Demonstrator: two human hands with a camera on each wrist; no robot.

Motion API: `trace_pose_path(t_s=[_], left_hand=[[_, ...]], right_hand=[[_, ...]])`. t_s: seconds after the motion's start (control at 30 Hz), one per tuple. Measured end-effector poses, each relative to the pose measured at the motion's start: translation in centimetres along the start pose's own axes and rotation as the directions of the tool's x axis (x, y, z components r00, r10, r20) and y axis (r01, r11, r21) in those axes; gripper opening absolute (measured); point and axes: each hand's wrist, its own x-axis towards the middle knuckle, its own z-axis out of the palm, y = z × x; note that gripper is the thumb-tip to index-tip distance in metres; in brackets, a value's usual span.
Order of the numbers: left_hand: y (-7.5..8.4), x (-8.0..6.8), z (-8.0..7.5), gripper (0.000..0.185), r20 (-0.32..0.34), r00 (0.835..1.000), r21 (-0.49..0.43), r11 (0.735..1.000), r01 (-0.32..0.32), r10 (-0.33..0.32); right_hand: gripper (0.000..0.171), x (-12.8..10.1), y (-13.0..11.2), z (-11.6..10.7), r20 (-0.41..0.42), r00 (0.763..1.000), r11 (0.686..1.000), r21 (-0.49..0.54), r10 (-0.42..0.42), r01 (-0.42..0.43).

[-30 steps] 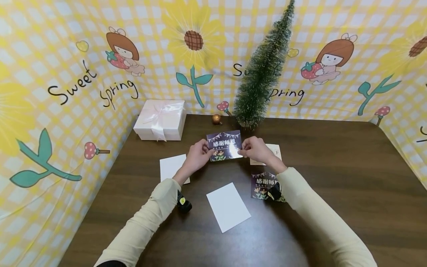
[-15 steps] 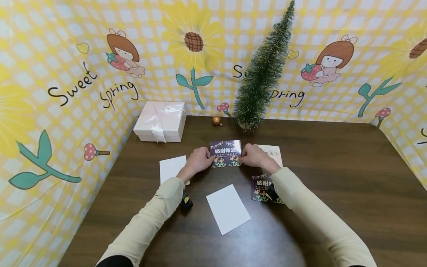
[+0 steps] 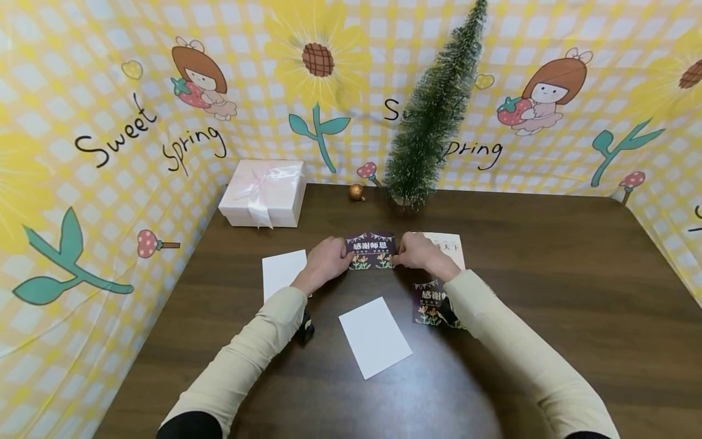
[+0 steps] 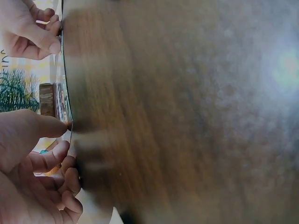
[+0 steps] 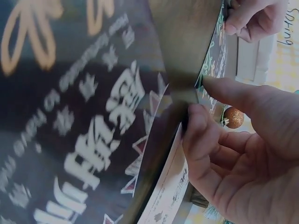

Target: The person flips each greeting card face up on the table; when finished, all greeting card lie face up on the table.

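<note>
Both hands hold a dark greeting card [image 3: 371, 251] with white Chinese lettering and flowers, low over the brown table [image 3: 548, 292]. My left hand [image 3: 341, 259] pinches its left edge and my right hand [image 3: 400, 256] pinches its right edge. In the left wrist view the left thumb [image 4: 44, 127] presses the thin card edge [image 4: 65, 93], with the right hand [image 4: 30, 32] at the far end. In the right wrist view the right hand [image 5: 210, 100] grips the card's corner [image 5: 212, 51]. A second dark card [image 5: 84, 116] lies flat under the right wrist.
The second dark card [image 3: 428, 303], a white card [image 3: 375, 336], another white card [image 3: 282, 272] and a cream card [image 3: 448, 247] lie on the table. A white ribboned gift box [image 3: 264, 192], a gold ball [image 3: 356, 192] and a small green tree [image 3: 430, 116] stand at the back.
Both hands have lowered the dark card from a raised, tilted position down to the table, and it now lies nearly flat. Both pinches are kept.
</note>
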Motion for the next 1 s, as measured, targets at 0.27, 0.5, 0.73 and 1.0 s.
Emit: trace_pose_path(t_s=[0.27,0.5,0.73,1.0], left_hand=[[-0.7,-2.3,-1.1,0.012,-0.075,0.967,0.041,0.969,-0.242,0.245],[-1.1,-6.7,-0.9,0.010,-0.002,0.873,0.276,0.840,-0.468,0.487],[-0.9,-11.4,-0.3,0.029,0.093,0.792,0.398,0.707,-0.585,0.603],[-0.9,-13.9,0.7,0.030,0.135,0.754,0.479,0.623,-0.618,0.643]], right_hand=[[0.023,-2.5,-0.8,0.6,-0.132,0.947,0.954,-0.093,-0.294,0.284],[0.050,-6.7,-0.4,2.7,-0.024,0.790,0.752,-0.325,-0.613,0.573],[0.074,-10.4,0.3,4.5,0.111,0.713,0.596,-0.469,-0.692,0.652],[0.081,-12.4,0.7,5.1,0.158,0.711,0.554,-0.520,-0.685,0.649]])
